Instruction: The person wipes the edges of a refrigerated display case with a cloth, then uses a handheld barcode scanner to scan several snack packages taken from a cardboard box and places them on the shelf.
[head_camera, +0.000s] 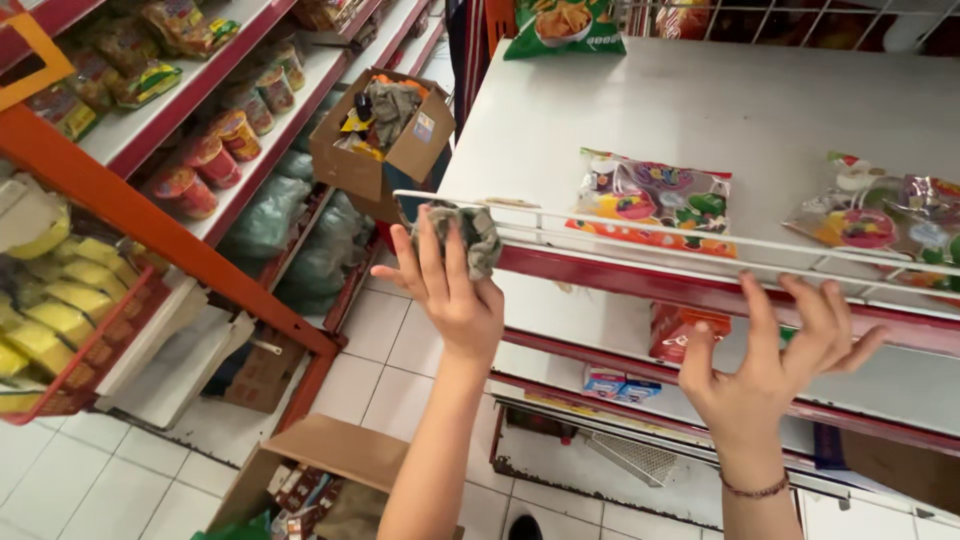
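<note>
The left hand has its grip clenched on a crumpled grey cloth at the white shelf front-left corner; the right hand, fingers spread and released, steadies against the front edge.

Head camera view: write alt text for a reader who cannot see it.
A person's left hand presses a crumpled grey cloth against the white wire rail of a mostly bare white shop shelf, while the right hand spreads open below the shelf's red edge. Colourful toy packets lie on the shelf; an open cardboard box sits in the aisle behind.
</note>
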